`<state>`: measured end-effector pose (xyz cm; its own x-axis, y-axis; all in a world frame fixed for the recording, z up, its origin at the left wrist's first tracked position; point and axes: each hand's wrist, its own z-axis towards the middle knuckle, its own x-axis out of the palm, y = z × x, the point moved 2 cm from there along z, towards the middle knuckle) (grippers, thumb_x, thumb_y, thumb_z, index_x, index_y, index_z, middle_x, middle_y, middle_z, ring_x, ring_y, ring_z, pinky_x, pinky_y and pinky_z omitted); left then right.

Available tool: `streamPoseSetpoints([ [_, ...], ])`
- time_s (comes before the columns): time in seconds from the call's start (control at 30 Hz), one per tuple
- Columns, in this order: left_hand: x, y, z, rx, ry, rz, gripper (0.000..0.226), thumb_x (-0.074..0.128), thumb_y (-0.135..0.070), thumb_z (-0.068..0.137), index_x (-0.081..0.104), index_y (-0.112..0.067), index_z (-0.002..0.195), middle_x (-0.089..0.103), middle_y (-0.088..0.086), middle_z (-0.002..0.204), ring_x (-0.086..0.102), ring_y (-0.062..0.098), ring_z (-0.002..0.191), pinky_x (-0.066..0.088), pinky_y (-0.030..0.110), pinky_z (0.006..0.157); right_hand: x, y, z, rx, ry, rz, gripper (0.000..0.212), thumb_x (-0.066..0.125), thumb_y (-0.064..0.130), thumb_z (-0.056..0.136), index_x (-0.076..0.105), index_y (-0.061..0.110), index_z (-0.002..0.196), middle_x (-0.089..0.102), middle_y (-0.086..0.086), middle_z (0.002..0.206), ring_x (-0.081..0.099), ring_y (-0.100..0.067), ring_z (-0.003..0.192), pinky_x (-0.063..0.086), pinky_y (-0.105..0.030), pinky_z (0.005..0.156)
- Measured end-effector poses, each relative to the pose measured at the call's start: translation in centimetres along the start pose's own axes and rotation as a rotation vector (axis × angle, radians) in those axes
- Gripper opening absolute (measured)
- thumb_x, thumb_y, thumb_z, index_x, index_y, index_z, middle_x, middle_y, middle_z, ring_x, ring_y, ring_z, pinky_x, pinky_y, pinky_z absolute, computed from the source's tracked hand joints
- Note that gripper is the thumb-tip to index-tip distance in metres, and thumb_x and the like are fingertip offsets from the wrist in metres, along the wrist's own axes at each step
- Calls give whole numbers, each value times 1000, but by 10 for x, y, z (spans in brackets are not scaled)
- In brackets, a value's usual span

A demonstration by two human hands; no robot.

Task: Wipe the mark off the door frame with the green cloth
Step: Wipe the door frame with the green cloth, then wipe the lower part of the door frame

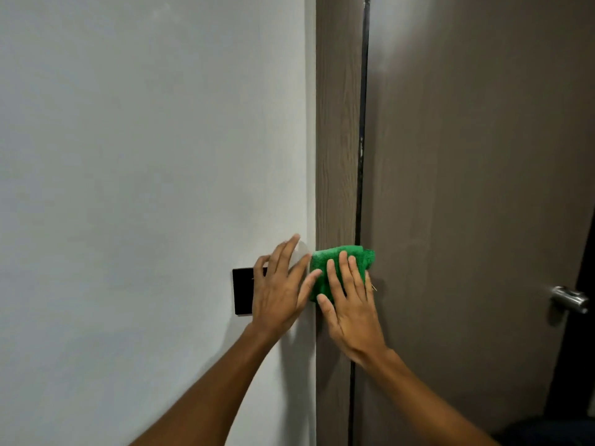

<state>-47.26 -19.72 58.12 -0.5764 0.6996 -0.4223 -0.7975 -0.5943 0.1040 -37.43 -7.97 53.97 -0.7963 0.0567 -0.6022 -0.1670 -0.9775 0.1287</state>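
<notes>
Currently the right hand (pixel 349 304), fingers spread flat, is pressing the green cloth (pixel 341 268) against the wood-grain door frame (pixel 336 140); wiping is under way. The mark is lying hidden, so removal cannot be confirmed. The left hand (pixel 280 291), open and empty, is bracing on the wall (pixel 145 156), partly covering a black switch plate (pixel 243 291). The door handle (pixel 570 299) is standing well apart; nothing is obstructing.

Mark on door frame (pixel 336 156) not visible; may be under green cloth (pixel 341 257), can't tell. Right hand (pixel 351 307) covers lower cloth. Left hand (pixel 280 291) hides right part of black wall plate (pixel 242 291). Door handle (pixel 570 299) partly cut by right edge. Forearms cut at bottom edge.
</notes>
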Motion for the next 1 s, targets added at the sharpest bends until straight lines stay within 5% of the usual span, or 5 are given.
streamPoseSetpoints([
  [0.17, -5, -28, -11, -243, 1, -126, 43, 61, -50, 88, 66, -21, 120, 58, 7, 137, 50, 27, 121, 44, 45, 91, -45, -10, 18, 131, -171, 211, 46, 53, 10, 94, 45, 10, 140, 49, -11, 143, 45, -24, 132, 41, -50, 108],
  [0.47, -16, -78, -34, -361, 51, -510, 32, 67, -29, 88, 56, -26, 117, 66, -8, 113, 55, 16, 108, 27, 27, 89, -56, -63, -18, 689, 22, 743, 32, 80, 32, 76, 61, 23, 100, 43, 0, 131, 36, -16, 123, 37, -30, 96],
  [0.57, -5, -126, -69, -505, 134, -835, 30, 65, -25, 90, 51, -30, 116, 63, -15, 107, 61, 9, 101, 47, 32, 89, -51, -102, -75, 839, 88, 982, 28, 81, 34, 75, 63, 18, 90, 52, 0, 129, 54, -17, 113, 54, -38, 83],
  [0.7, 32, -194, -122, -731, 416, -955, 33, 64, -29, 91, 46, -33, 118, 64, -7, 95, 67, 15, 87, 55, 38, 80, -49, -147, -155, 1022, 155, 931, 28, 75, 40, 81, 53, 22, 77, 65, 4, 77, 62, -14, 75, 50, -28, 62],
  [1.0, 118, -377, -332, -1037, 1220, -857, 21, 67, -17, 91, 58, -11, 108, 70, 14, 99, 65, 28, 93, 55, 32, 85, -36, -250, -449, 1567, 345, 680, 47, 70, 5, 79, 35, 23, 105, 59, -10, 90, 60, -23, 80, 53, -47, 82],
])
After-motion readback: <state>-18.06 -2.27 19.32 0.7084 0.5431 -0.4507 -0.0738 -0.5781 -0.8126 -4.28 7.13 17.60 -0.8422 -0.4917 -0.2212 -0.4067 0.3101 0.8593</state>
